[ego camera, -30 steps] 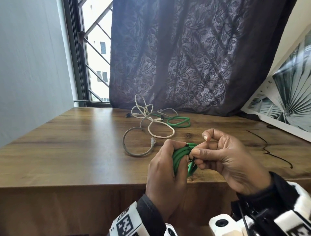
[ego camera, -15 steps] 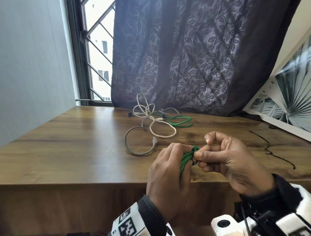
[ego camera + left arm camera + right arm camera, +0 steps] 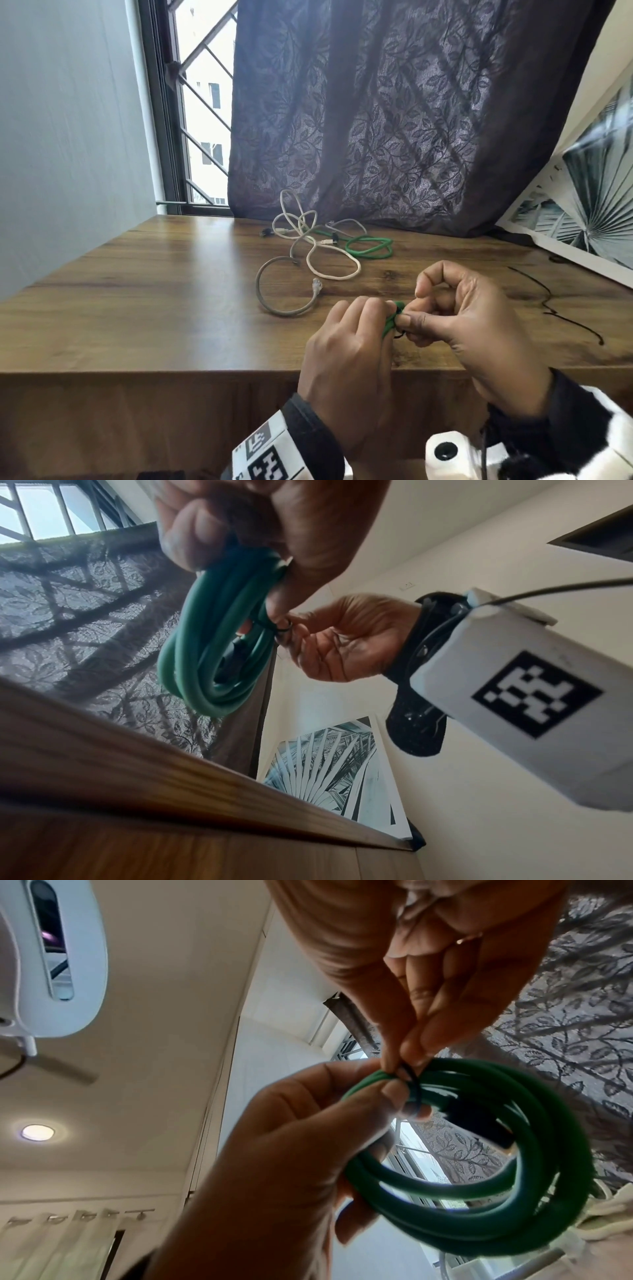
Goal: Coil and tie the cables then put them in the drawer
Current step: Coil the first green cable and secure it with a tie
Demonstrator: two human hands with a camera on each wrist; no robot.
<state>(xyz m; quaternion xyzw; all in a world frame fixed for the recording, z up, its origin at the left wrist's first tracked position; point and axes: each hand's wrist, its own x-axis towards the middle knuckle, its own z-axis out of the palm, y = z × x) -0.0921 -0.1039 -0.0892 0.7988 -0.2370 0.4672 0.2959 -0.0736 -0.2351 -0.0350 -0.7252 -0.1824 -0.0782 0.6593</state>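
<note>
On the wooden tabletop (image 3: 171,294), furthest left, a grey cable (image 3: 274,294) lies in an open ring, with a white cable (image 3: 329,270) and a second green cable (image 3: 371,247) tangled just behind it, all uncoiled. Nearer the front edge, the left hand (image 3: 346,363) grips the coiled green cable (image 3: 479,1164), fingers curled round the bundle and holding it above the table. The right hand (image 3: 469,329) pinches a thin black tie (image 3: 413,1089) wrapped round the coil (band or twist wire, I cannot tell). Tying seems the step in hand. Next, the tie needs cinching without letting loops slip; no drawer is in view.
</note>
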